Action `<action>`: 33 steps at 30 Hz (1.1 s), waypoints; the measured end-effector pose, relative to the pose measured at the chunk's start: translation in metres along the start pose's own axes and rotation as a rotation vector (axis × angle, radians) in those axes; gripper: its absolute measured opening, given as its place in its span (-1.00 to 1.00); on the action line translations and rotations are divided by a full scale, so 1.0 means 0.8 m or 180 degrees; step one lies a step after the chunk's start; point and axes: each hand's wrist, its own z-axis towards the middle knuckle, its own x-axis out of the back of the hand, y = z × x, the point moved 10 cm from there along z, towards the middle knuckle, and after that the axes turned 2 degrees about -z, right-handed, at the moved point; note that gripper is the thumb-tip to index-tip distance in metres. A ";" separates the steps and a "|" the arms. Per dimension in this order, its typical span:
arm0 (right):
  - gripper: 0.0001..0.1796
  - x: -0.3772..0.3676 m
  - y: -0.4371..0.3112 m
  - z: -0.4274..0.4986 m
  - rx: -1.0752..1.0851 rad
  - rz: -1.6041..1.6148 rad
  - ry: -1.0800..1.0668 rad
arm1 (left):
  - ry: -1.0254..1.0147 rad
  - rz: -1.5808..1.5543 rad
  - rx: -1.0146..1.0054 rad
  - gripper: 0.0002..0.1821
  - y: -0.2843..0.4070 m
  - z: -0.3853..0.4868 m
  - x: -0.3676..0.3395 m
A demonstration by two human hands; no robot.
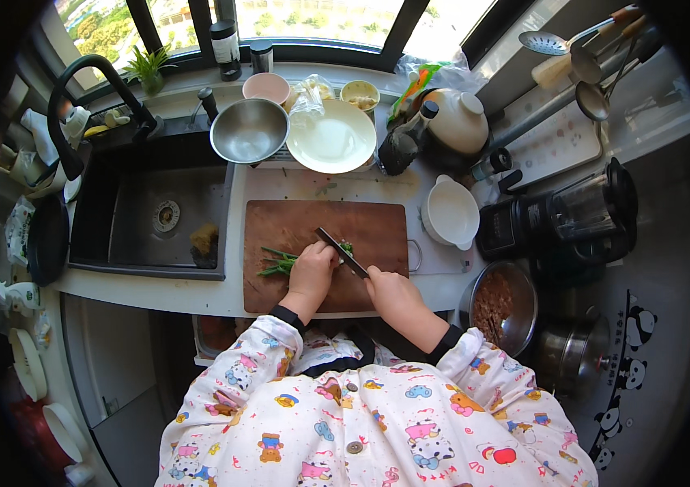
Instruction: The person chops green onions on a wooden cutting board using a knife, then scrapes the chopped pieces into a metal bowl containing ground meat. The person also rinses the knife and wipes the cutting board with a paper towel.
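On the wooden cutting board, my left hand grips a bunch of green onion stalks, whose ends stick out to the left. My right hand is closed around the handle of a kitchen knife. The blade lies slantwise beside my left fingertips, seen from above along its spine. Small chopped green onion pieces lie against the blade's right side. How far the blade reaches down is hidden.
A dark sink lies left of the board. Behind it stand a steel bowl and a cream plate. To the right are a white bowl, a blender and a steel bowl of minced meat.
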 end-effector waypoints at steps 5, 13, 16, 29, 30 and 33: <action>-0.79 -0.016 -0.004 0.023 -0.0048 0.0035 0.0180 | 0.0056 0.0045 -0.0215 -0.93 0.005 -0.004 0.002; -0.79 0.002 0.004 0.000 0.0046 0.0073 -0.0022 | 0.0141 0.0133 -0.0230 -0.94 0.007 -0.005 0.007; -0.80 -0.012 0.002 0.005 -0.0076 0.0069 -0.0051 | 0.0103 0.0144 -0.0229 -0.94 0.004 -0.004 0.004; -0.81 -0.011 -0.003 0.004 -0.0045 0.0089 -0.0094 | 0.0152 0.0075 -0.0251 -0.92 0.001 -0.008 0.005; -0.80 -0.015 -0.008 0.011 -0.0027 0.0059 -0.0002 | 0.0153 0.0098 -0.0237 -0.91 -0.001 -0.008 0.005; -0.78 -0.016 -0.023 0.039 0.0112 0.0083 0.0299 | 0.0145 0.0141 -0.0291 -0.91 0.002 -0.008 0.007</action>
